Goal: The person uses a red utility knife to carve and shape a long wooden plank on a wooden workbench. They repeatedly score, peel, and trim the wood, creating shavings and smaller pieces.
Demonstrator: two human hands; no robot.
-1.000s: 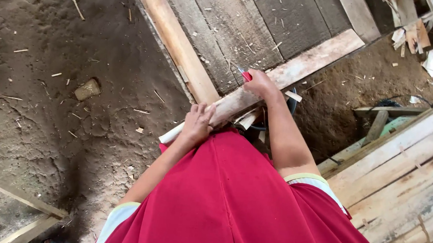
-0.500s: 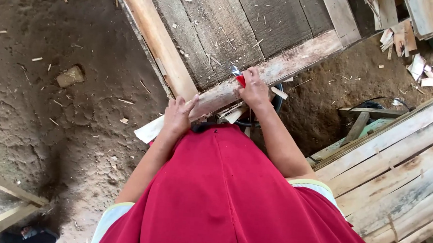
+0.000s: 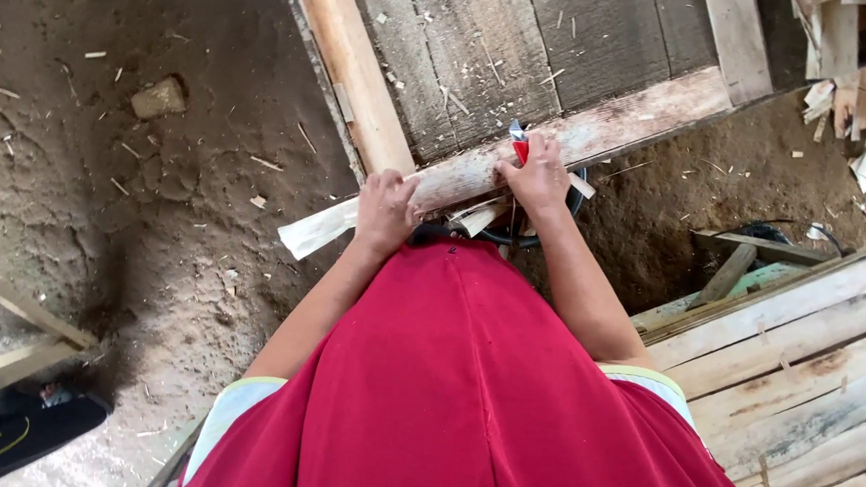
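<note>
My left hand (image 3: 386,211) grips a long pale wooden strip (image 3: 600,133) near its lower left end. That strip lies along the near edge of a grey weathered board panel (image 3: 525,49). My right hand (image 3: 535,175) rests on the same strip further right and holds a small red-handled tool with a metal tip (image 3: 518,144) against the wood. A dark rounded object (image 3: 498,238) shows just below both hands, mostly hidden by my red shirt.
A light plank (image 3: 354,68) runs along the panel's left side. Stacked pale boards (image 3: 797,356) lie at the right. Bare dirt with a stone (image 3: 158,97) and wood chips fills the left. Scrap pieces (image 3: 863,89) sit top right. A black shoe (image 3: 11,433) is bottom left.
The view has shifted slightly. Both hands stay on the wooden strip, with the right hand and red tool edging a little along it.
</note>
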